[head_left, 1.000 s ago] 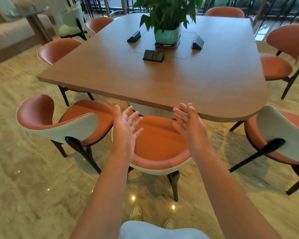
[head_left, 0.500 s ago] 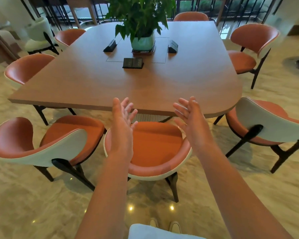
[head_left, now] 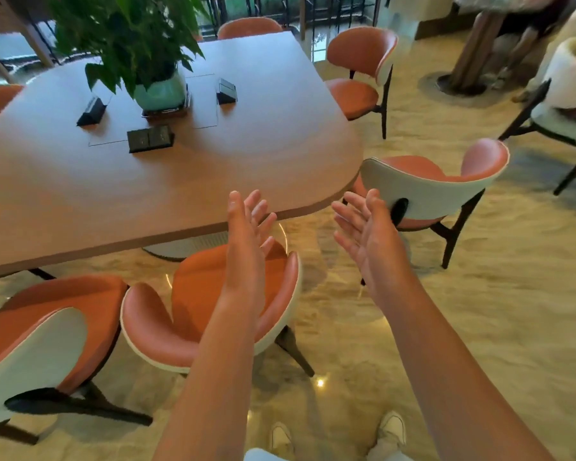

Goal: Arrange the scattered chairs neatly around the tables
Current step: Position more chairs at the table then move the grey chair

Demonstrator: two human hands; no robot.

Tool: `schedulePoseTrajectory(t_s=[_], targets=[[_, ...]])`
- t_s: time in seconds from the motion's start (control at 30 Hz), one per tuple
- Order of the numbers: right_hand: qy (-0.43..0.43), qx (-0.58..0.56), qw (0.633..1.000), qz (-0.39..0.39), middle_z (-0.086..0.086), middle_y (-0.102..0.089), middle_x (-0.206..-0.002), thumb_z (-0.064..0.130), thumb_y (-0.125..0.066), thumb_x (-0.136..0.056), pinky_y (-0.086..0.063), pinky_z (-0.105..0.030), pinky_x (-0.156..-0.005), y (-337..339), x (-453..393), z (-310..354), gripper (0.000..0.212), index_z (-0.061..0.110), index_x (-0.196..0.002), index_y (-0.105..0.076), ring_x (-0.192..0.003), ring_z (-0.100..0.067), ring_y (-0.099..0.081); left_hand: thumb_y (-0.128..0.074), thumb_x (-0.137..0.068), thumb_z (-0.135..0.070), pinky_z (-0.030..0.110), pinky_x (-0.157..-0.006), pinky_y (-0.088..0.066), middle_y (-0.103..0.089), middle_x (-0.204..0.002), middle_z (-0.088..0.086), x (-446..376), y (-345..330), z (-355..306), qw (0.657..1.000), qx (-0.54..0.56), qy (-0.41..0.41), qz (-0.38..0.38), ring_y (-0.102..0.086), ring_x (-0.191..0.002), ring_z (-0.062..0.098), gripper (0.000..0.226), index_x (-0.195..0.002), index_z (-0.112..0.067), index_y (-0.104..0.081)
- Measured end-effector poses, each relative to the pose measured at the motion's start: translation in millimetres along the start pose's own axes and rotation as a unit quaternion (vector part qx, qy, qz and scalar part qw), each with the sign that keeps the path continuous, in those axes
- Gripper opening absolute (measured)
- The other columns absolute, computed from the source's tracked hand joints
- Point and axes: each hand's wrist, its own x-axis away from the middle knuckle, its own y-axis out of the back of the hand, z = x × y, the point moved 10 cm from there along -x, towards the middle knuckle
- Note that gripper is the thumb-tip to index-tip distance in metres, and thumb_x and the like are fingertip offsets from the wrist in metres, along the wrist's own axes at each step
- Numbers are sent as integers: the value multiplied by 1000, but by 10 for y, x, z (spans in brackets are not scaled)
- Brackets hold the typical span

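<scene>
Both hands are raised with fingers spread and holding nothing: the left hand [head_left: 246,234] over a tucked-in orange chair [head_left: 210,314], the right hand [head_left: 363,234] reaching toward the angled corner chair [head_left: 433,191] beside the wooden worktop [head_left: 213,168] (bearing a potted plant [head_left: 133,44]). Likely next: gripping that chair's white backrest and turning it square to the edge.

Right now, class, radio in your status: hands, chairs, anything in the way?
Left hand and right hand open, holding nothing. Chair at the table's corner angled away from the table. Nothing between hands and chair.
</scene>
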Motion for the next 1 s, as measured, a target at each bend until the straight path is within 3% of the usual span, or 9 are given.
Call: schedulePoseTrajectory(t_s=[0.07, 0.43, 0.67, 1.0], targets=[[1, -23, 1000, -18, 1, -62, -137, 52, -33, -103, -39, -43, -115, 399, -68, 111, 51, 22, -139, -53, -130, -13, -54, -15, -101, -67, 31, -100, -39, -51, -147, -9, -7, -449, 39, 1000, -9, 3, 27, -53, -130, 8, 66, -148, -32, -46], [32, -52, 996, -63, -2, -61, -139, 51, -36, -103, -39, -43, -115, 2500, -444, 768, 56, 18, -147, -47, -130, -16, -53, -16, -102, -63, 45, -115, -34, -48, -153, -2, 118, -2947, 501, 992, -15, 32, 118, -51, -135, 19, 68, -152, -26, -41], [56, -60, 991, -106, 0, -61, -138, 60, -39, -95, -40, -40, -114, 3386, -690, 1021, 65, 20, -146, -47, -131, -14, -53, -20, -98, -70, 46, -115, -34, -52, -149, -7, -58, -3867, 567, 988, -3, 29, 153, -53, -134, 15, 71, -150, -28, -45], [33, -33, 984, -173, -3, -61, -138, 48, -31, -105, -39, -42, -115, 4219, -1697, 1196, 42, 25, -130, -55, -132, -16, -53, -25, -89, -74, 39, -107, -37, -58, -141, -10, -965, -4893, 918, 981, 3, 63, 184, -56, -126, 8, 75, -142, -30, -55]])
